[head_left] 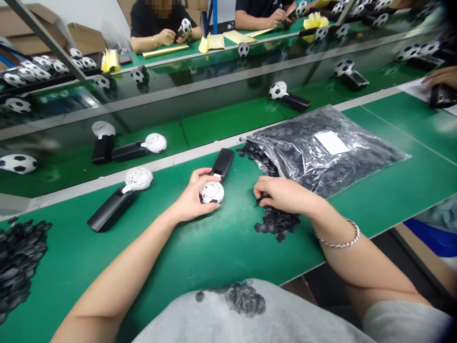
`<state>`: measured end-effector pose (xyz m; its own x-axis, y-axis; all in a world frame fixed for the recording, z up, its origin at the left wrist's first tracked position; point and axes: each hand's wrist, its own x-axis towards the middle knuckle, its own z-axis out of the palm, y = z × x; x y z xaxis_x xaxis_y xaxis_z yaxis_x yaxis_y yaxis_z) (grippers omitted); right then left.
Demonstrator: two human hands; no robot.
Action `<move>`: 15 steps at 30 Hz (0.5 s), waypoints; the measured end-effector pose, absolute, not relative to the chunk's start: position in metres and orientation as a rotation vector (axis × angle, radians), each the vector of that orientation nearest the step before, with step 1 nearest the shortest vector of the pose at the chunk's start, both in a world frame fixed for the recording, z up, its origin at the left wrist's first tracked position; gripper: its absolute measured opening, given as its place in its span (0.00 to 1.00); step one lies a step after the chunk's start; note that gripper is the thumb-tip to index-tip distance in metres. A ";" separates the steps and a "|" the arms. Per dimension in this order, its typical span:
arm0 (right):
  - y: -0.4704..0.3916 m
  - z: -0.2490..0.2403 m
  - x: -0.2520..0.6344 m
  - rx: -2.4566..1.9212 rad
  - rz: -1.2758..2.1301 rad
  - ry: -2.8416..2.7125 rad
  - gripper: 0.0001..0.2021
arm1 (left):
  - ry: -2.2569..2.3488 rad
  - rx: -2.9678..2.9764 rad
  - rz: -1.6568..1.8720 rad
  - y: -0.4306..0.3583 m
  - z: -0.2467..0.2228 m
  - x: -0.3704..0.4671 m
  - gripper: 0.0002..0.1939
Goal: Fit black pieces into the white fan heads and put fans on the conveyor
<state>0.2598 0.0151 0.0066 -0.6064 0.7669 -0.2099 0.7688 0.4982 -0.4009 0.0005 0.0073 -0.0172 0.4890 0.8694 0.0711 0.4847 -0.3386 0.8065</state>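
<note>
My left hand is closed around the white openwork soccer-ball head of a device. Its black handle lies on the green table, pointing away from me. A few black patches show on the ball's near side. To the right, the fingertips of my right hand pinch a small black piece above a loose pile of black pieces. Behind that hand, a clear plastic bag full of black pieces spills some from its open mouth.
Another white-headed device lies at left, near a second heap of black pieces. Beyond the table's metal edge, a green conveyor carries several devices, some with finished-looking black-and-white balls. Co-workers sit across, and another person's hand is at far right.
</note>
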 end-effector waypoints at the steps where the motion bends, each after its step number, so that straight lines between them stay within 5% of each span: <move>1: 0.015 0.007 0.259 1.376 -0.778 2.734 0.06 | 1.077 1.987 0.622 0.008 -0.016 -0.001 0.28; 9: 0.004 0.003 0.235 1.397 -1.561 2.912 0.04 | 0.879 2.001 0.545 0.009 -0.014 -0.004 0.29; 15: 0.003 -0.008 0.225 1.398 -1.263 3.186 0.06 | 0.854 2.012 0.556 0.007 -0.015 -0.003 0.29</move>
